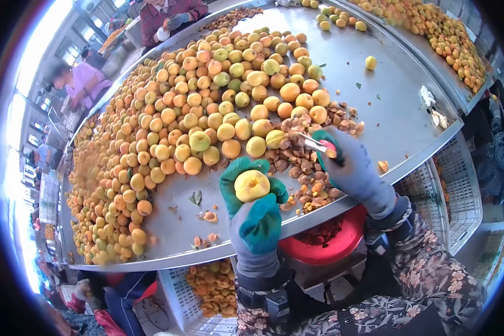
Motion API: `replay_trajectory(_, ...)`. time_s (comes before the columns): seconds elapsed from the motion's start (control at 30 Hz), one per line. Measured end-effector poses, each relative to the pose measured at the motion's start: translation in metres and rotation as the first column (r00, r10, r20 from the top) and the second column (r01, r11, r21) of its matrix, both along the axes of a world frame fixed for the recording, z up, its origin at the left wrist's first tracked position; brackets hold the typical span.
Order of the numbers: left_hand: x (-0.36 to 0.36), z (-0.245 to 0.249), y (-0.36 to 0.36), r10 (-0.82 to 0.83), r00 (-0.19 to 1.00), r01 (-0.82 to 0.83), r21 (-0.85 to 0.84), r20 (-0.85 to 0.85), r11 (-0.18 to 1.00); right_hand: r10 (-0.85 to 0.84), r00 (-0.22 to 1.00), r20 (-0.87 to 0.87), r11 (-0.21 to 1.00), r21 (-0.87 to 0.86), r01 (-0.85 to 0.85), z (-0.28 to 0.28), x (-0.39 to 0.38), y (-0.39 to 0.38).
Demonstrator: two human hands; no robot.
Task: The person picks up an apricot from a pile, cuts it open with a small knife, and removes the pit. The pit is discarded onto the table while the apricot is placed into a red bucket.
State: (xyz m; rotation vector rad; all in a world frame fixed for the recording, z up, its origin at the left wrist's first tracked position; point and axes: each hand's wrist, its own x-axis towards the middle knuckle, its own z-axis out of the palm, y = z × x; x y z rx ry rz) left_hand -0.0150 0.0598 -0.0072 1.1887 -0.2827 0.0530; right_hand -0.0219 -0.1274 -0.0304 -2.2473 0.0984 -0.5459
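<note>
My left hand (pixel 256 215), in a grey and green work glove, is closed around a pale yellow apricot (pixel 252 186) just above the near edge of the metal table (pixel 179 227). The apricot's upper face shows a small dent. To the right, my right hand (pixel 347 162), gloved alike, grips a small knife (pixel 313 142) whose blade points left over a heap of brown apricot pits (pixel 305 182). A large pile of whole apricots (pixel 168 117) spreads beyond and left of my hands.
Below the table edge stand a red basin (pixel 341 241) with dark scraps and a white crate (pixel 176 297) of apricot pieces. More white crates (pixel 467 196) are at right. Across the table is a person in a dark red top (pixel 176 11). Another person's legs (pixel 123 308) are at lower left.
</note>
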Motion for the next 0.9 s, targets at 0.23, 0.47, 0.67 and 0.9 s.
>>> replay_trajectory(0.23, 0.007, -0.001, 0.006, -0.004, 0.999, 0.009, 0.133, -0.040, 0.991, 0.435, 0.882, -0.180, 0.898, 0.021, -0.439, 0.015, -0.014, -0.005)
replay_trajectory(0.47, 0.008, -0.006, 0.005, 0.029, 0.994, -0.056, 0.259, 0.106, 0.964, 0.399, 0.879, -0.262, 0.895, -0.096, -0.435, 0.016, -0.017, -0.005)
replay_trajectory(0.67, 0.007, -0.001, 0.010, 0.033, 0.998, -0.048, 0.317, 0.052, 0.947, 0.369, 0.878, -0.306, 0.891, -0.153, -0.428, 0.019, -0.022, -0.003)
replay_trajectory(0.9, 0.012, 0.001, 0.006, -0.037, 0.977, -0.066, 0.464, 0.208, 0.883, 0.239, 0.971, -0.023, 0.930, -0.284, -0.235, -0.005, -0.029, -0.003)
